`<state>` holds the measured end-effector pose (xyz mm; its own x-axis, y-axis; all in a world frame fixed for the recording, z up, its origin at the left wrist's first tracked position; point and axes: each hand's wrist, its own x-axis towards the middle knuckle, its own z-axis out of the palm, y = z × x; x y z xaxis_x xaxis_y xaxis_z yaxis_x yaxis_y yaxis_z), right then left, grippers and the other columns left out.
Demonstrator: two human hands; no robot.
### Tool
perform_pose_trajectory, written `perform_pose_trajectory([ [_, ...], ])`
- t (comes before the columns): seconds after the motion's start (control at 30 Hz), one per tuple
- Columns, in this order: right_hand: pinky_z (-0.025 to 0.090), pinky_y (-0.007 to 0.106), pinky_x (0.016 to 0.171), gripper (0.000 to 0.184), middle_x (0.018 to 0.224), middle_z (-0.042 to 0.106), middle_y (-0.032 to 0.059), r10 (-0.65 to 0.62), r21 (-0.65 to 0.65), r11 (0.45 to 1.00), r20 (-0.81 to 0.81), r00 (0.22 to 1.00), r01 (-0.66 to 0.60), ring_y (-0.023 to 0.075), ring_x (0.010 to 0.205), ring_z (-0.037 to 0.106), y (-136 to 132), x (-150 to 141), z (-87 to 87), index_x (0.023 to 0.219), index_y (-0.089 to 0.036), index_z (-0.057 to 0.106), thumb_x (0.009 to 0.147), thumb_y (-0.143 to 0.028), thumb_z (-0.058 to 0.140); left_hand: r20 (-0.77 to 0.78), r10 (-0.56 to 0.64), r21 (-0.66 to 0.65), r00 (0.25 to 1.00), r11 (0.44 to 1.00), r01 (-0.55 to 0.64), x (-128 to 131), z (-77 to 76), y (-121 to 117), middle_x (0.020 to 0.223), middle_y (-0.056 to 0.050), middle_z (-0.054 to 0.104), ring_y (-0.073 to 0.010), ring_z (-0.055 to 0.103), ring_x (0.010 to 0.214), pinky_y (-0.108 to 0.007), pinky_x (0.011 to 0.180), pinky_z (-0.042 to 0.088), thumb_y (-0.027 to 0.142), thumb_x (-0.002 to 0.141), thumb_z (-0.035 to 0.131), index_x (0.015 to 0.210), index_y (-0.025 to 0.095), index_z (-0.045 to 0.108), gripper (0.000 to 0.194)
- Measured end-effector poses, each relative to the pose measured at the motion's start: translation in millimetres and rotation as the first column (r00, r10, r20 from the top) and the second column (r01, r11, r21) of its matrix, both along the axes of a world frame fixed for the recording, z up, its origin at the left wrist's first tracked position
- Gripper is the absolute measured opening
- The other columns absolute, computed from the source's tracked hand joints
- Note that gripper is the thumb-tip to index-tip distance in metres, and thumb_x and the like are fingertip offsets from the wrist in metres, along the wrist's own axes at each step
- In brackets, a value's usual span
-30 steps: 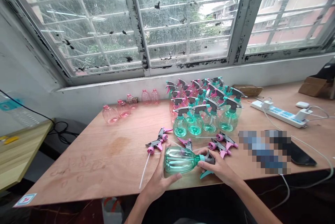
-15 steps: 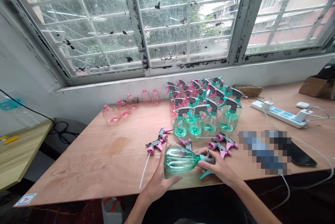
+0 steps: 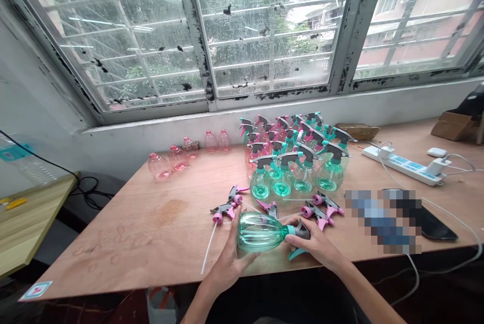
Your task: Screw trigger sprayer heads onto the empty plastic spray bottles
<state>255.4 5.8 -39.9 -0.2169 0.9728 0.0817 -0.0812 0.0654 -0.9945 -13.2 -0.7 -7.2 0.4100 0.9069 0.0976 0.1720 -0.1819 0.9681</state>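
Note:
A clear green spray bottle (image 3: 260,231) lies on its side in the air above the table's front edge, its base to the left and its grey and teal spray head (image 3: 301,232) to the right. My left hand (image 3: 231,258) is wrapped round the base end. At the neck, my right hand (image 3: 315,240) grips the teal collar and spray head with thumb and fingers. Just beyond the bottle lie several loose pink and grey spray heads (image 3: 223,210) with white tubes, some to its left and others (image 3: 319,210) to its right.
Assembled green and pink spray bottles (image 3: 282,180) stand in a group behind. Several headless pink bottles (image 3: 159,166) stand at the back left. On the right are a white power strip (image 3: 403,164), cables, a black phone-like slab (image 3: 438,220) and a cardboard box (image 3: 449,126).
My left thumb has drawn in under the bottle. The bottle and my right hand have barely shifted.

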Motion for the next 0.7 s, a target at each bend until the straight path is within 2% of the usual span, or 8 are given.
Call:
perform_pose_trajectory([
  [0.17,0.054,0.032,0.064,0.032,0.080,0.063,-0.0026,0.001,-0.003,1.000,0.002,1.000,-0.001,0.0184,0.067,0.064,0.1,0.4,1.0,0.102,-0.021,0.068,0.082,-0.043,0.081,0.003,-0.037,-0.035,0.999,0.999,0.037,0.3,4.1,-0.4,0.174,0.002,-0.001,-0.0282,0.010,0.159,-0.046,0.130,0.015,0.038,0.088,0.075,0.158,0.043,-0.014,0.113],
  [0.33,0.054,0.033,0.064,0.033,0.074,0.063,-0.0036,0.006,-0.010,1.000,-0.001,1.000,-0.006,0.0194,0.066,0.065,-0.3,-0.1,1.1,0.102,-0.021,0.067,0.082,-0.043,0.081,-0.006,-0.030,-0.063,1.000,0.998,0.029,-1.5,0.6,0.8,0.174,0.000,0.000,-0.0327,0.011,0.159,-0.049,0.130,0.015,0.042,0.088,0.075,0.160,0.040,-0.009,0.111],
  [0.5,0.054,0.032,0.063,0.032,0.073,0.062,-0.0038,0.002,-0.009,1.000,0.000,1.000,-0.002,0.0193,0.066,0.063,0.5,-0.4,0.7,0.101,-0.021,0.068,0.081,-0.043,0.081,-0.011,-0.041,-0.029,0.999,0.999,0.041,-2.1,0.0,0.8,0.174,-0.002,0.000,-0.0308,0.012,0.159,-0.051,0.130,0.013,0.038,0.090,0.074,0.160,0.040,-0.010,0.109],
  [0.6,0.054,0.032,0.063,0.031,0.077,0.062,-0.0032,-0.005,-0.008,1.000,-0.001,1.000,0.005,0.0184,0.066,0.062,0.6,-0.2,1.2,0.100,-0.022,0.068,0.081,-0.042,0.081,0.015,-0.037,0.013,0.999,0.999,0.037,-1.7,1.5,0.2,0.174,-0.001,0.001,-0.0289,0.012,0.159,-0.049,0.130,0.016,0.033,0.091,0.072,0.160,0.042,-0.006,0.104],
  [0.7,0.054,0.031,0.064,0.030,0.080,0.062,-0.0030,-0.004,-0.005,1.000,-0.006,1.000,0.004,0.0176,0.067,0.062,0.4,0.1,1.7,0.101,-0.022,0.068,0.082,-0.042,0.081,0.054,-0.036,0.025,0.998,0.999,0.035,-0.8,2.8,-0.2,0.174,-0.002,0.007,-0.0294,0.019,0.158,-0.048,0.128,0.023,0.031,0.092,0.072,0.160,0.043,-0.003,0.101],
])
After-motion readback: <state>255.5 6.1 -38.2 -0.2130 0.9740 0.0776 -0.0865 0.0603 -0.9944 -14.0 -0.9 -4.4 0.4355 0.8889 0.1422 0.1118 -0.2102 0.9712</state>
